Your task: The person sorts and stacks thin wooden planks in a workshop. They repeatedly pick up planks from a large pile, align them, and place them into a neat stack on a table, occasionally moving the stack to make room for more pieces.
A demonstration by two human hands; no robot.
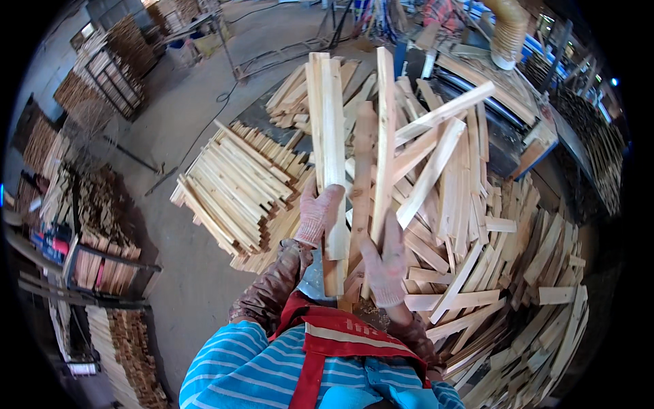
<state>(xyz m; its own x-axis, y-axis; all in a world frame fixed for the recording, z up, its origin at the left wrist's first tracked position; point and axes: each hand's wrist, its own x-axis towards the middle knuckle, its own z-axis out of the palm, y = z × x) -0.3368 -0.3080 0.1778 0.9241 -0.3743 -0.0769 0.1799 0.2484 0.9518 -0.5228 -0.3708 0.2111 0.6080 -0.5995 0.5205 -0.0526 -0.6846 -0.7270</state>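
Observation:
My left hand [319, 217], in a pale pinkish knit glove, is closed around pale wooden strips [334, 116] that stand up lengthwise away from me. Its thumb lies across the front strip. To its right, my right hand [385, 267], gloved too and slightly blurred, has a long wooden strip [384, 116] between its thumb and its fairly straight fingers. A browner wooden strip [362, 163] lies between the two hands; I cannot tell whether either one touches it.
A neat stack of strips [235, 187] lies to the left. Loose, jumbled strips [456, 204] spread along the right side. Beyond them stands a machine [501, 129] with a ribbed duct [509, 34]. Timber stacks [102, 259] line the far left, and a cable [221, 102] crosses the floor.

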